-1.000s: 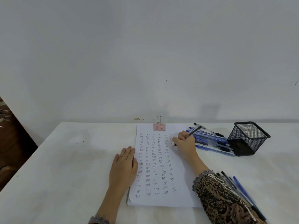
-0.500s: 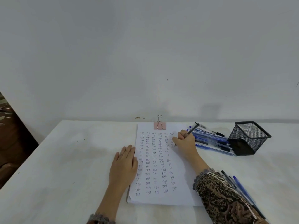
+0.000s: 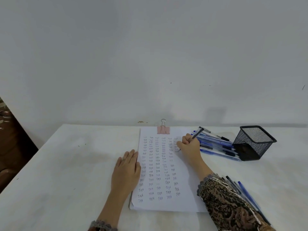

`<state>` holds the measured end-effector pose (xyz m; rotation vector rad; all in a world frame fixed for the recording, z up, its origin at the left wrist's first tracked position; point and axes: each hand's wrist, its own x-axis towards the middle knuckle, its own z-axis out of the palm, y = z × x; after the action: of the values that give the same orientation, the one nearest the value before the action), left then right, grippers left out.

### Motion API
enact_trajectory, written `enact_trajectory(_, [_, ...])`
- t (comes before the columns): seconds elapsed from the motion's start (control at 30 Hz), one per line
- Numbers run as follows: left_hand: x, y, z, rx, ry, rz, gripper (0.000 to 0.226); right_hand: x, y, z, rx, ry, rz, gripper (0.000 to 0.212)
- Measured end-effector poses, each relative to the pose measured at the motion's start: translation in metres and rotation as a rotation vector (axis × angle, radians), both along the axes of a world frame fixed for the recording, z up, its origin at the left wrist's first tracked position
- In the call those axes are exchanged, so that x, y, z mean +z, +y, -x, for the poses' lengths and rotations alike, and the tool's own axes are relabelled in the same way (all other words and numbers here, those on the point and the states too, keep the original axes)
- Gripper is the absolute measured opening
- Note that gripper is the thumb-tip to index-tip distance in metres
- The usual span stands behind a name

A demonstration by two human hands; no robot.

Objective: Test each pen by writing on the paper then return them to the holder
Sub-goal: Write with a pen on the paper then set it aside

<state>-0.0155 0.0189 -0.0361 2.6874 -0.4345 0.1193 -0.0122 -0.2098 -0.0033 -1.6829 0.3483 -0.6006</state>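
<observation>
On the paper (image 3: 186, 189), right column: your right hand (image 3: 190, 145) pinched a dark pen (image 3: 197, 133), tip down.
Left hand (image 3: 127, 167): flat, fingers straight, pressing at the paper's left edge.
Mesh holder (image 3: 254, 142): stood right of the loose pens (image 3: 216, 144).
Technique: you needed light pressure, one short legible word.

A white table (image 3: 66, 164) carries a clipped stack of paper (image 3: 186, 189), a heap of pens (image 3: 216, 145) touching a black mesh holder (image 3: 253, 142), and more pens (image 3: 245, 190) at its right front.

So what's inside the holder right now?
No pens rise above the holder rim; its inner mesh wall shows bare. The bottom is too dark to see. Pens lie beside it.
</observation>
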Motion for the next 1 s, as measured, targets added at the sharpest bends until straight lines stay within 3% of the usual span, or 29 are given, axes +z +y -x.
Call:
enact_trajectory(0.1, [0.0,0.0,0.0,0.005,-0.006,0.004,0.094,-0.002,-0.003,0.0,0.012,-0.011,-0.109,0.054])
enact_trajectory(0.23, [-0.003,-0.001,-0.002,0.01,-0.024,-0.013,0.093,0.003,-0.016,0.003,-0.006,-0.056,-0.601,0.05])
enact_trajectory(0.37, [-0.002,0.0,-0.002,0.005,-0.017,-0.024,0.094,0.016,-0.006,0.007,0.047,-0.155,-0.878,0.05])
enact_trajectory(0.53, [0.001,0.0,-0.001,0.004,0.001,-0.006,0.087,0.015,0.007,0.018,0.067,-0.303,-0.984,0.033])
enact_trajectory(0.67, [0.002,0.0,0.0,-0.002,-0.003,-0.03,0.095,0.013,0.009,0.03,0.025,-0.356,-1.076,0.027])
enact_trajectory(0.93, [0.004,-0.001,0.003,-0.022,0.024,-0.011,0.072,0.018,0.024,0.055,-0.302,-0.233,-0.941,0.028])
enact_trajectory(1.0, [0.005,0.0,0.003,-0.023,0.035,-0.019,0.061,0.019,0.023,0.063,-0.334,-0.203,-0.831,0.026])
